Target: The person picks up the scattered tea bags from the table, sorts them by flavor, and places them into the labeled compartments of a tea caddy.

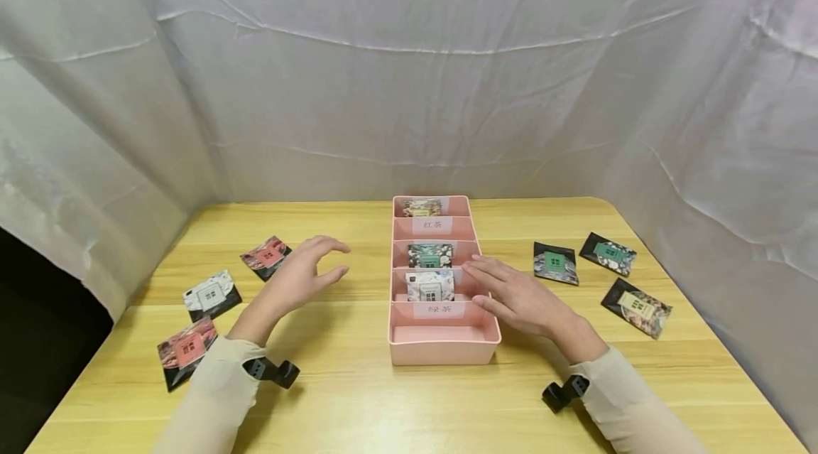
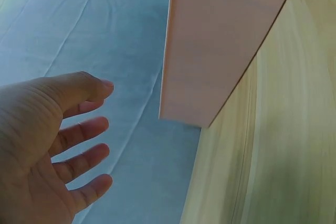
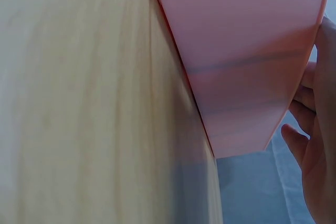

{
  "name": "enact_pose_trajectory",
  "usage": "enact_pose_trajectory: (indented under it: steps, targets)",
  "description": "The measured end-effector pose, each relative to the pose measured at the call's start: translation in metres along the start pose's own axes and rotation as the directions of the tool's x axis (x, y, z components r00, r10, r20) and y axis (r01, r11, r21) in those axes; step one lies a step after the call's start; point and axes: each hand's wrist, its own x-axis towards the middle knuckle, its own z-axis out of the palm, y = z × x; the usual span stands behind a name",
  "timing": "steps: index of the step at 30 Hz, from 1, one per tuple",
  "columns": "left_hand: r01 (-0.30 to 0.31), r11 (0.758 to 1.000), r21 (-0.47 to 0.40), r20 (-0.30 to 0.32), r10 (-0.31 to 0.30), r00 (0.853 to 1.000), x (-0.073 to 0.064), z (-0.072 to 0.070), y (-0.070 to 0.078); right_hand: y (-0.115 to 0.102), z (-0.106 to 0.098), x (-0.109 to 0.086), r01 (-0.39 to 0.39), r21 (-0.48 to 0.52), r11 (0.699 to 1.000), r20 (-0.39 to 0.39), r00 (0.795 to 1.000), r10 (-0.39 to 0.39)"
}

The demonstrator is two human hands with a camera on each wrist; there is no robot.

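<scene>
A pink divided box (image 1: 441, 352) stands in the middle of the table, with paper labels on some dividers. Inside it, a yellow-labelled packet (image 1: 422, 208) sits in the back compartment, a green-labelled packet (image 1: 431, 256) in the middle, and a white floral packet (image 1: 430, 287) just in front. My right hand (image 1: 520, 295) is at the box's right rim, fingers extended over the edge; contact is hard to tell. To the box's left my left hand (image 1: 300, 275) hovers with loosely bent fingers and nothing in them. Its wrist view shows the palm (image 2: 39, 182) apart from the box's side wall (image 2: 226, 35).
Left on the wooden table (image 1: 345, 404) lie a red packet (image 1: 265, 257), a white packet (image 1: 211, 295) and another red packet (image 1: 188, 351). On the right are two green-labelled packets (image 1: 555, 263) and a yellow-labelled packet (image 1: 637, 307). A pale curtain (image 1: 409, 99) hangs behind.
</scene>
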Motion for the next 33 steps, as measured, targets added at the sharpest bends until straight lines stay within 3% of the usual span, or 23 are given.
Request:
enact_pose_trajectory:
  steps: [12, 22, 33]
  targets:
    - [0.107, 0.993, 0.046, -0.029, -0.106, 0.994, -0.019, -0.021, -0.035, 0.001, 0.001, -0.001, 0.000, 0.006, 1.000, -0.014, 1.000, 0.000]
    - [0.188, 0.981, 0.042, -0.014, -0.188, 0.982, -0.037, -0.037, -0.064, 0.000, 0.000, -0.001, 0.003, 0.008, 1.000, -0.015, 1.000, -0.003]
    - [0.293, 0.956, 0.022, 0.083, -0.293, 0.952, -0.058, -0.052, -0.093, -0.001, -0.001, 0.000, 0.000, 0.023, 1.000, -0.015, 1.000, 0.001]
